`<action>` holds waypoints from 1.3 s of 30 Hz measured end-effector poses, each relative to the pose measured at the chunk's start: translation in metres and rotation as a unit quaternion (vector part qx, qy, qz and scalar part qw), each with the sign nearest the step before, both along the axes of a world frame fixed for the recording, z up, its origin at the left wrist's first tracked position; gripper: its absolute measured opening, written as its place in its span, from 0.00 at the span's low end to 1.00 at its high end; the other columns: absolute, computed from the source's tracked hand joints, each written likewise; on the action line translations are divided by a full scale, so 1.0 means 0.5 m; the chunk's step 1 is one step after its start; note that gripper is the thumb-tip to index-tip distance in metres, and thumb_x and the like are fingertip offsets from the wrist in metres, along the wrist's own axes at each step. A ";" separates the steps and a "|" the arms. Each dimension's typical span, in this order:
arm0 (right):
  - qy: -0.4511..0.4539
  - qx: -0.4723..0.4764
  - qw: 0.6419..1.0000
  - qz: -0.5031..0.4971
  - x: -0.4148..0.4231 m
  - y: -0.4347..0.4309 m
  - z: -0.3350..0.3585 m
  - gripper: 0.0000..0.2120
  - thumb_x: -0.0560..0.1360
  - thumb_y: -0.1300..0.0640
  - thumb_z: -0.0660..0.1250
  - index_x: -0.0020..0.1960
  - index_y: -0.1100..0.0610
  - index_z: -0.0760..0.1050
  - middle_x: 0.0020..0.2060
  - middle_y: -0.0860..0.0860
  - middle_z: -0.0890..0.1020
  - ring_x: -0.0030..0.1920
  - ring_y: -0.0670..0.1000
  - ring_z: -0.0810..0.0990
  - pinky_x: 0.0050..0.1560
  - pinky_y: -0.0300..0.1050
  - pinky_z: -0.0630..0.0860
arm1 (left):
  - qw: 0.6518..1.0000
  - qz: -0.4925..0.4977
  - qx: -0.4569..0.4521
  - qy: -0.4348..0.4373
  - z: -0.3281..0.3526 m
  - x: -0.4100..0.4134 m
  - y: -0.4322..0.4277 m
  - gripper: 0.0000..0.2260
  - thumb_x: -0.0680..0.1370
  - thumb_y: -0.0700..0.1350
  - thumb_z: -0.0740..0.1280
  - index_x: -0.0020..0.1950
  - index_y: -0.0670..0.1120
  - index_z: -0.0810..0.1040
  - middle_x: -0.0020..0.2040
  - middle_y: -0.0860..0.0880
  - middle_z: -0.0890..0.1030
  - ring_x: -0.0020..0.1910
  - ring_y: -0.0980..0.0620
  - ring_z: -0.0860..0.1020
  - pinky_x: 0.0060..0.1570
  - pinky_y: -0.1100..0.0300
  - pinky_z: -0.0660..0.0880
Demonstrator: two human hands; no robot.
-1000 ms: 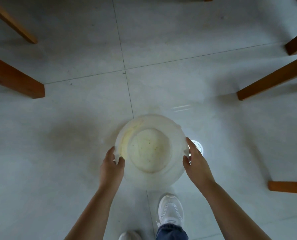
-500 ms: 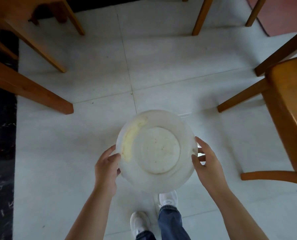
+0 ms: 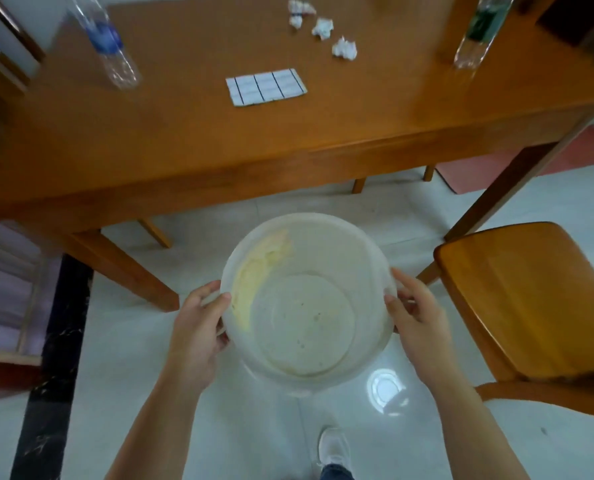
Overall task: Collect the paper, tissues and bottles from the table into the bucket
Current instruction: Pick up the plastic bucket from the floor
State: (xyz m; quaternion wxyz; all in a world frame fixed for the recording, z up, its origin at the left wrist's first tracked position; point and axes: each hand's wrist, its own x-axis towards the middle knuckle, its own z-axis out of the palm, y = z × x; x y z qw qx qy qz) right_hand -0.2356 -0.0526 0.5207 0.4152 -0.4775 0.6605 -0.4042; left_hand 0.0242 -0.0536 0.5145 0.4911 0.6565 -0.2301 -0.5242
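I hold a white translucent bucket (image 3: 375, 258) in the air in front of the table, with nothing inside it. My left hand (image 3: 195, 327) grips its left rim and my right hand (image 3: 418, 317) grips its right rim. On the wooden table (image 3: 184, 143) lies a lined sheet of paper (image 3: 266, 87). Behind it are several crumpled tissues (image 3: 344, 48). A clear bottle with a blue label (image 3: 106, 43) stands at the back left. A clear bottle with a dark green label (image 3: 475, 32) stands at the back right.
A wooden chair (image 3: 530, 299) stands at my right, its seat close to the bucket. Table legs (image 3: 122, 268) come down to the pale tiled floor at the left and right. More wooden furniture (image 3: 4, 306) is at the far left. My white shoe (image 3: 333, 448) shows below.
The bucket has been lifted off the floor in both hands. My view has risen from the floor, so the table top with its paper, tissues and bottles now shows.
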 end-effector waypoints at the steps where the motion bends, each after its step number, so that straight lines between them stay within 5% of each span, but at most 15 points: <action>1: 0.000 -0.017 1.000 0.001 0.005 0.004 0.037 0.16 0.76 0.58 0.60 0.62 0.48 0.70 0.52 0.52 0.79 0.49 0.53 0.78 0.49 0.51 0.78 | 1.000 -0.007 -0.010 -0.001 0.031 0.007 0.004 0.13 0.77 0.43 0.62 0.61 0.45 0.72 0.50 0.44 0.80 0.44 0.46 0.79 0.38 0.54 0.74; 5: 0.002 -0.070 0.998 -0.001 0.024 0.025 0.163 0.16 0.76 0.58 0.60 0.62 0.48 0.70 0.49 0.52 0.79 0.48 0.52 0.78 0.47 0.49 0.79 | 0.997 -0.034 -0.059 -0.020 0.146 0.032 0.018 0.09 0.77 0.44 0.62 0.54 0.46 0.77 0.42 0.47 0.82 0.38 0.50 0.80 0.34 0.57 0.74; 11: -0.019 -0.113 0.993 -0.017 0.039 0.050 0.275 0.15 0.75 0.57 0.62 0.60 0.46 0.71 0.44 0.45 0.79 0.45 0.46 0.78 0.39 0.39 0.74 | 0.987 -0.050 -0.144 -0.055 0.266 0.065 0.051 0.07 0.75 0.45 0.65 0.52 0.48 0.77 0.43 0.48 0.83 0.38 0.52 0.81 0.27 0.64 0.74; 16: -0.016 -0.131 0.991 0.012 0.046 0.045 0.344 0.14 0.75 0.56 0.61 0.53 0.36 0.70 0.44 0.43 0.79 0.46 0.45 0.78 0.38 0.37 0.74 | 0.973 -0.053 -0.198 -0.104 0.325 0.073 0.055 0.04 0.75 0.44 0.66 0.48 0.52 0.76 0.38 0.60 0.82 0.34 0.61 0.79 0.27 0.70 0.74; 19: -0.011 -0.142 0.990 0.018 0.046 0.033 0.370 0.16 0.75 0.56 0.61 0.50 0.32 0.68 0.44 0.43 0.78 0.45 0.44 0.78 0.37 0.35 0.73 | 0.971 -0.053 -0.205 -0.111 0.348 0.071 0.045 0.04 0.74 0.44 0.67 0.47 0.52 0.76 0.37 0.60 0.82 0.34 0.60 0.79 0.31 0.65 0.77; 22: -0.015 -0.139 0.990 0.018 0.035 0.004 0.386 0.14 0.76 0.56 0.60 0.56 0.40 0.70 0.45 0.45 0.78 0.47 0.46 0.77 0.43 0.41 0.75 | 0.971 -0.054 -0.209 -0.102 0.363 0.061 0.019 0.04 0.74 0.44 0.67 0.48 0.51 0.76 0.38 0.58 0.83 0.36 0.57 0.81 0.35 0.59 0.77; 29: -0.027 -0.127 0.991 0.026 -0.027 -0.135 0.411 0.15 0.76 0.59 0.60 0.62 0.50 0.70 0.46 0.51 0.79 0.49 0.52 0.77 0.48 0.48 0.77 | 0.975 -0.045 -0.201 -0.081 0.391 0.003 -0.113 0.09 0.74 0.44 0.67 0.49 0.57 0.73 0.38 0.59 0.83 0.36 0.59 0.81 0.33 0.61 0.74; 34: -0.049 -0.129 0.989 0.053 -0.085 -0.273 0.426 0.12 0.75 0.58 0.60 0.56 0.44 0.71 0.43 0.49 0.79 0.44 0.47 0.78 0.39 0.40 0.75 | 0.982 0.005 -0.170 -0.079 0.413 -0.062 -0.229 0.12 0.73 0.46 0.68 0.56 0.51 0.75 0.46 0.50 0.83 0.44 0.50 0.81 0.43 0.51 0.78; 39: -0.062 -0.116 0.986 0.099 -0.104 -0.413 0.441 0.12 0.75 0.57 0.62 0.53 0.41 0.70 0.41 0.46 0.79 0.42 0.46 0.79 0.33 0.37 0.76 | 0.975 0.070 -0.175 -0.115 0.450 -0.098 -0.314 0.14 0.72 0.48 0.68 0.57 0.48 0.76 0.46 0.49 0.82 0.42 0.49 0.81 0.34 0.55 0.79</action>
